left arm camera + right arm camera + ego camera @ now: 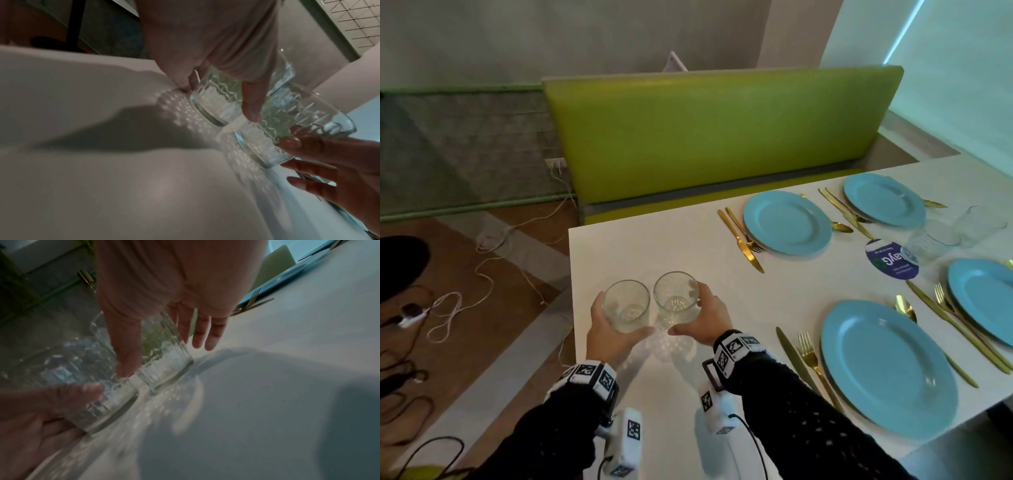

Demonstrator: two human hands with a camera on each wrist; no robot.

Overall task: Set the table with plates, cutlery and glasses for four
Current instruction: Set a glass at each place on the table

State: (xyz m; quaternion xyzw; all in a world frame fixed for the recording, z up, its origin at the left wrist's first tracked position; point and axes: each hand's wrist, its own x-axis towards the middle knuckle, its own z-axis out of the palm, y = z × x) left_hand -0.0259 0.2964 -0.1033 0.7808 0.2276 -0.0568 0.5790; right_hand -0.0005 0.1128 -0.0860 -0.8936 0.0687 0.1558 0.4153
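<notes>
Two clear patterned glasses hang side by side, close over the left end of the white table (654, 250). My left hand (621, 320) grips the left glass (626, 306), thumb toward me. My right hand (688, 311) grips the right glass (676, 297). In the left wrist view my left hand (222, 91) wraps its glass (216, 100), with the other glass (287, 129) beside it. In the right wrist view my right hand (160, 340) holds its glass (164, 356). Four blue plates (887, 377) lie to the right with gold cutlery (808, 359). Two more glasses (928, 245) stand between the plates.
A green bench (722, 137) runs along the far side of the table. A round dark-blue sticker (892, 260) lies among the plates. The table's left edge (570, 291) is just left of my left hand. Cables and a power strip (410, 317) lie on the floor.
</notes>
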